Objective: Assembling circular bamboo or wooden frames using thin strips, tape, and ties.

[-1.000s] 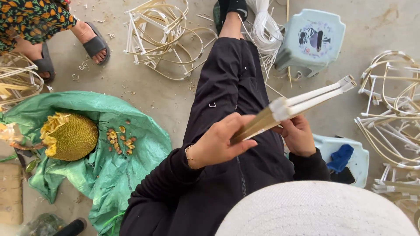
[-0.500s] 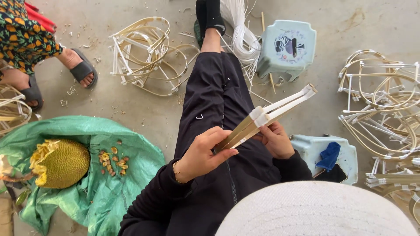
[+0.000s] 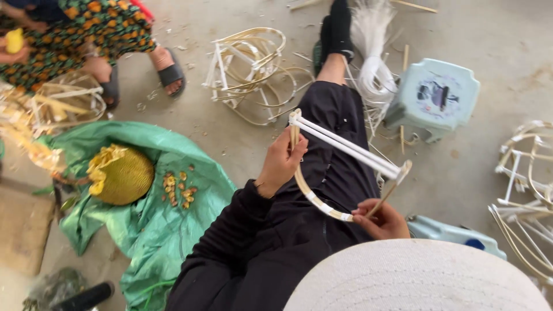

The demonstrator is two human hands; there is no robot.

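A frame of white rods and a curved bamboo strip is held over my black-trousered lap. My left hand grips its left end, where the rods meet the bent strip. My right hand pinches the strip's lower right part near a thin stick that rises to the rods' right end. The frame forms a bow shape, straight rods above and curve below. The brim of my white hat covers the bottom of the view.
A green sheet on the concrete floor carries a cut jackfruit and loose seeds. Another person in sandals sits at the top left. Finished bamboo frames lie ahead and at right. A pale plastic stool stands right.
The frame was a closed flat bundle held slantwise; now it is spread into a bow shape. My left hand moved up to its left end, my right hand lower.
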